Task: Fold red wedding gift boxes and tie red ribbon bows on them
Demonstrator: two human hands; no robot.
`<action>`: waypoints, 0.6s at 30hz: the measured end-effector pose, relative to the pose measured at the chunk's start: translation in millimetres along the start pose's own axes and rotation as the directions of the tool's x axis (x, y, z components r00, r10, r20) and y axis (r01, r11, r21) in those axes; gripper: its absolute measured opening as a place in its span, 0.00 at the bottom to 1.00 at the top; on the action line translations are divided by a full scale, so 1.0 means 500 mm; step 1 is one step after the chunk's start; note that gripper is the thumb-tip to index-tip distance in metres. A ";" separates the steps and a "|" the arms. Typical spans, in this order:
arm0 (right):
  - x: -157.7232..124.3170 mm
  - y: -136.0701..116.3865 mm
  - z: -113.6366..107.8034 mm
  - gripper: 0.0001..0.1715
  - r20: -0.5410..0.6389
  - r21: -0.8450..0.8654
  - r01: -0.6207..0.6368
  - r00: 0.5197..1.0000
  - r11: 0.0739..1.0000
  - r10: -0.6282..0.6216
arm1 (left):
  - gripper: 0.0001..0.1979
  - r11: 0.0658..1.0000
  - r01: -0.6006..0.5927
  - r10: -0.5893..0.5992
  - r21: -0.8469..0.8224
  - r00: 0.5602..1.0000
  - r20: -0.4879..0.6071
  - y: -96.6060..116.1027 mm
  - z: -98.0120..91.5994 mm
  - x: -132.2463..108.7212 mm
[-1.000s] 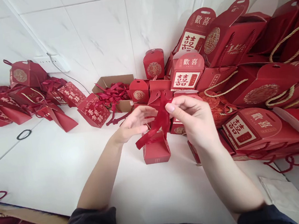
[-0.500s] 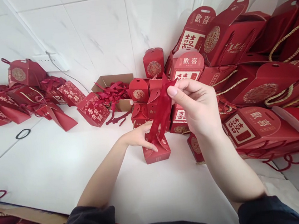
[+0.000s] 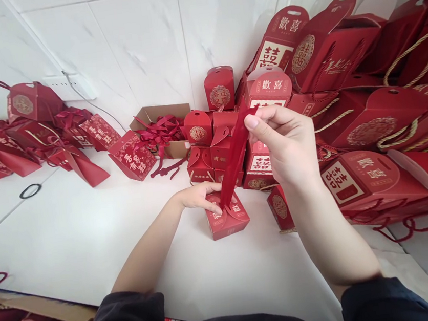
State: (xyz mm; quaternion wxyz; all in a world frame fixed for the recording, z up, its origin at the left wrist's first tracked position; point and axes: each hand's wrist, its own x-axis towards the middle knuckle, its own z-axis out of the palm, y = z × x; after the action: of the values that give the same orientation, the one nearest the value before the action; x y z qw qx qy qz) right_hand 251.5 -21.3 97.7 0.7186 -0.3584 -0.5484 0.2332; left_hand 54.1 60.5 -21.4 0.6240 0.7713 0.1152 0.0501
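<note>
A small red gift box (image 3: 229, 225) with gold lettering sits on the white table in front of me. My left hand (image 3: 201, 197) grips its left and back side, the thumb pressing on top near the slot. From the box top a dark red ribbon (image 3: 233, 166) rises, stretched up and to the right. Its upper end is pinched between the thumb and fingers of my right hand (image 3: 282, 134), held above the box. The left fingertips are partly hidden behind the box and ribbon.
Behind the box stand several stacked small red boxes (image 3: 198, 129). An open cardboard box (image 3: 182, 148) holds tangled red ribbons. Larger red gift boxes (image 3: 371, 117) with rope handles are piled at the right. More red boxes (image 3: 132, 156) line the left, near a black ring (image 3: 30, 191).
My right hand has moved slightly right, drawing the ribbon straighter and narrower. The small box has shifted a little to the right and turned slightly, with my left hand still on it.
</note>
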 end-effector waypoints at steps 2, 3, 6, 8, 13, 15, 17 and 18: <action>-0.003 0.001 0.001 0.07 0.002 0.010 0.023 1.000 1.000 -0.023 | 0.30 0.999 -0.008 0.004 -0.051 0.998 -0.070 -0.001 0.015 0.008; -0.004 0.000 0.002 0.07 0.002 0.013 0.040 0.999 0.999 -0.040 | 0.32 0.997 -0.014 0.006 -0.081 0.995 -0.101 -0.002 0.022 0.012; -0.011 -0.005 0.003 0.06 0.003 0.006 0.074 0.997 0.997 -0.074 | 0.30 0.989 -0.022 -0.001 -0.145 0.987 -0.160 -0.009 0.038 0.025; -0.016 -0.011 0.002 0.05 0.000 -0.008 0.084 0.997 0.996 -0.084 | 0.24 0.989 -0.029 0.003 -0.143 0.984 -0.178 -0.017 0.039 0.030; -0.024 -0.022 -0.003 0.07 -0.003 -0.039 0.074 0.997 0.996 -0.074 | 0.15 0.995 -0.078 0.067 -0.058 0.983 -0.168 -0.031 0.028 0.033; -0.024 -0.022 -0.004 0.07 0.001 -0.050 0.075 0.997 0.996 -0.075 | 0.12 0.994 -0.105 0.101 -0.018 0.984 -0.144 -0.031 0.026 0.034; -0.024 -0.021 -0.005 0.07 0.003 -0.067 0.086 0.996 0.994 -0.086 | 0.10 0.993 -0.120 0.120 0.009 0.984 -0.130 -0.029 0.025 0.035; -0.024 -0.021 -0.005 0.07 0.003 -0.077 0.091 0.996 0.993 -0.091 | 0.10 0.992 -0.122 0.123 0.016 0.984 -0.130 -0.027 0.026 0.036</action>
State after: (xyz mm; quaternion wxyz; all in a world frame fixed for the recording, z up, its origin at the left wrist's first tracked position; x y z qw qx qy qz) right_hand 250.0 -37.4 97.8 0.7144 -0.3605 -0.5724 0.1787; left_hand 72.9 55.1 -38.6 0.6077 0.7745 0.1084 0.1382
